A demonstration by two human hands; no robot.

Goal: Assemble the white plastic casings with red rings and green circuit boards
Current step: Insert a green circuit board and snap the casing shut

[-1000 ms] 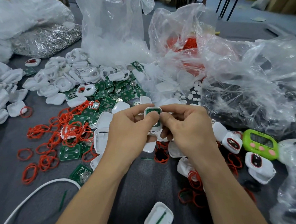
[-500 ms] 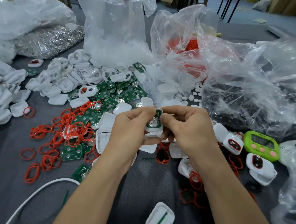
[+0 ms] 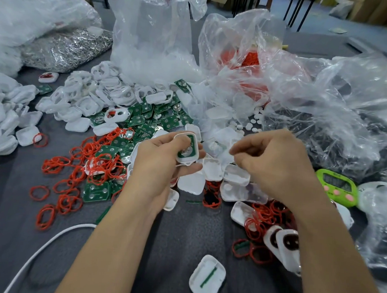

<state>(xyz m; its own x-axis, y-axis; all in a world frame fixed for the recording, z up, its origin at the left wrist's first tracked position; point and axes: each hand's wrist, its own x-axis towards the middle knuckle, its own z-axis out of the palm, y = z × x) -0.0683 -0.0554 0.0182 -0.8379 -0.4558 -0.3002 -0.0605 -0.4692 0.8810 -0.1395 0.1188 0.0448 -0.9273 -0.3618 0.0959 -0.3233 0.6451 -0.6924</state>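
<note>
Left hand (image 3: 162, 164) grasping the rounded white plastic casing (image 3: 182, 158), square green circuit board (image 3: 191, 144) sitting inside it
The casing is held up above the dark grey bench (image 3: 182, 236), open face toward the camera, thumb and curled fingers clamped on its edges; the right hand (image 3: 277, 167) hangs just beside it, apart, fingers curled in with thumb and forefinger close together, too blurred to tell whether anything is pinched there. Under the hands lie loose white shells; to the left, a scatter of thin red rubber rings (image 3: 92, 162) and a heap of green boards (image 3: 153, 119). A lime-green digital timer (image 3: 337, 187) sits at the right, crumpled clear plastic bags (image 3: 326, 109) behind, and one white casing half (image 3: 207, 278) lies near the front edge
</note>
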